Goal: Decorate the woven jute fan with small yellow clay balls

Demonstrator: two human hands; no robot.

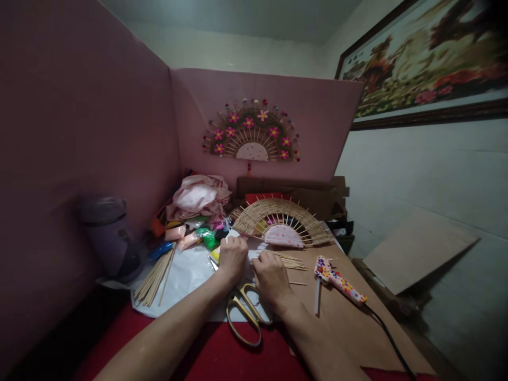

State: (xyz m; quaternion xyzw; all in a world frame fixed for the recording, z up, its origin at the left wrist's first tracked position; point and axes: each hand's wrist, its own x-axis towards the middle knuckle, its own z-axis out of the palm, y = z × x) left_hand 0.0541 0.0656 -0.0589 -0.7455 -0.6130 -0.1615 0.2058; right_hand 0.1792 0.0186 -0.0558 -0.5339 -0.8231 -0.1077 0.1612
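Note:
My left hand (pixel 233 257) is closed over the white sheet, its fingers curled out of sight; what it holds, if anything, is hidden. A short gap away, my right hand (pixel 271 276) is also closed, its fingertips bent downward and their contents not visible. Gold-handled scissors (pixel 246 315) lie between my wrists, blades partly covered by my hands. Just beyond them stands a woven half-round fan (pixel 283 219) with stick ribs and a pink dotted base. Loose wooden skewers (pixel 291 261) lie right of my right hand, near a flower-patterned glue gun (pixel 339 280).
On the left, a bundle of skewers (pixel 155 278) rests on the white sheet (pixel 186 270) beside a lidded tumbler (pixel 109 238). Crumpled pink cloth (pixel 198 197) and colourful clay packets (pixel 188 239) are piled behind. A decorated fan (pixel 252 129) hangs on the pink panel. The glue gun's cord (pixel 387 333) runs toward me.

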